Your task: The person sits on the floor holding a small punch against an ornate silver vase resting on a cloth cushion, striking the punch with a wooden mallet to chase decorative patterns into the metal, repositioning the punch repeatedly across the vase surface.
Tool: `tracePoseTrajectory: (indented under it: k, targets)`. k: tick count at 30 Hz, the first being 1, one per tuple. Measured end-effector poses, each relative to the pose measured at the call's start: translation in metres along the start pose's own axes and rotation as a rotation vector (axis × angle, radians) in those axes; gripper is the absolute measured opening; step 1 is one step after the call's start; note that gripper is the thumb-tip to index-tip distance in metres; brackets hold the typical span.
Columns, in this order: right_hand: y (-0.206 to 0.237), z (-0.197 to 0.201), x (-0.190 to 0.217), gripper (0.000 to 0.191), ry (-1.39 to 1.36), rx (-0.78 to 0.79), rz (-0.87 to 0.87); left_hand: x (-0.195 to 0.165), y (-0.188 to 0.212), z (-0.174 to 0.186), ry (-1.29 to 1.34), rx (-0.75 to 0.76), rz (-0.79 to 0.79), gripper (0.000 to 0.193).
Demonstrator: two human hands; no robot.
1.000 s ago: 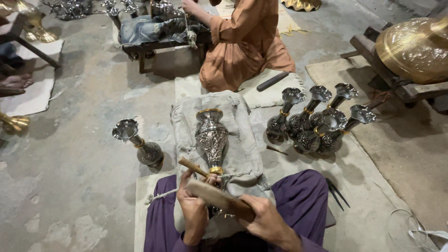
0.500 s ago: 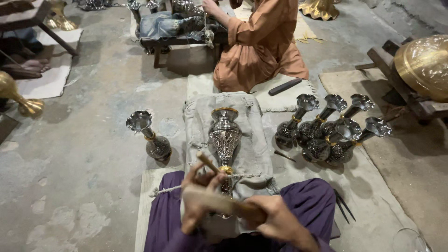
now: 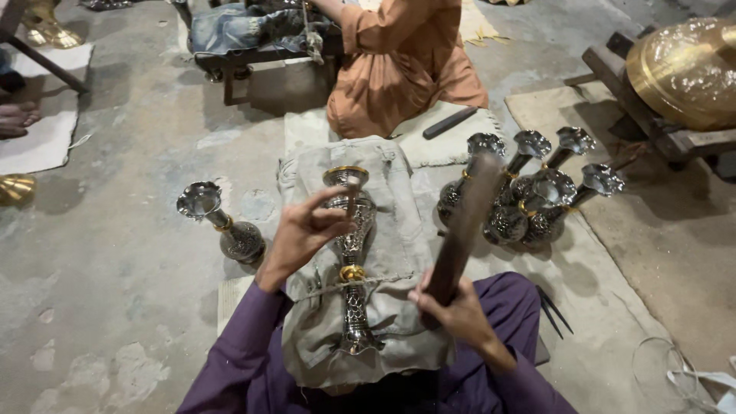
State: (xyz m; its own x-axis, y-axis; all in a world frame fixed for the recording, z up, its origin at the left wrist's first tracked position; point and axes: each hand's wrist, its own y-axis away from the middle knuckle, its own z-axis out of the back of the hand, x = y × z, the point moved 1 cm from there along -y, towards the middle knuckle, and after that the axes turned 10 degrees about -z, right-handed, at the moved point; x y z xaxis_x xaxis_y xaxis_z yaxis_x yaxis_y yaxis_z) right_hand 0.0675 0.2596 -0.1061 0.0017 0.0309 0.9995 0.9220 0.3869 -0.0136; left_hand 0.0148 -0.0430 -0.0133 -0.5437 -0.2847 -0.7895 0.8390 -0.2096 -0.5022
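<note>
Vase (image 3: 351, 253) lies lengthwise twelve-to-six on padded cloth (image 3: 399, 230), left hand (image 3: 303, 230) pinning a punch (image 3: 352, 198) there, right hand (image 3: 452, 310) at four o'clock clenching raised wooden mallet (image 3: 462, 230).

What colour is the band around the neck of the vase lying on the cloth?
Gold, against the vase's silvery engraved body; the head view shows the band clearly.

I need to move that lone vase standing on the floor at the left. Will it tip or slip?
The vase looks top-heavy: wide flared mouth, thin neck, so probably tippy. Its polished metal likely feels slippery and fairly heavy.
</note>
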Motion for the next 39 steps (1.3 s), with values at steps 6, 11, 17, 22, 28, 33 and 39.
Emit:
tracePoseTrajectory:
  k: [6, 11, 17, 22, 28, 33, 39]
  targets:
    - [-0.018, 0.043, 0.039, 0.055, 0.353, -0.236, 0.059, -0.011, -0.018, -0.013, -0.119, 0.251, -0.042, 0.048]
    - [-0.027, 0.059, 0.073, 0.065, 0.860, -0.365, 0.517, -0.020, -0.021, -0.019, -0.268, 0.230, -0.067, 0.052]
    - [-0.035, 0.069, 0.078, 0.075, 1.242, -0.236, 0.152, -0.027, -0.021, -0.020, -0.258, 0.188, -0.079, 0.051]
    - [-0.038, 0.074, 0.086, 0.079, 1.240, -0.343, 0.231, -0.030, -0.021, -0.021, -0.261, 0.190, -0.091, 0.050]
    - [-0.045, 0.081, 0.092, 0.078, 0.986, -0.339, 0.349, -0.031, -0.020, -0.022, -0.273, 0.179, -0.102, 0.048]
    - [-0.048, 0.082, 0.089, 0.073, 1.113, -0.354, 0.271, -0.031, -0.020, -0.022, -0.272, 0.177, -0.126, 0.049]
    - [-0.042, 0.075, 0.094, 0.076, 1.068, -0.379, 0.356, -0.030, -0.021, -0.021, -0.280, 0.205, -0.075, 0.051]
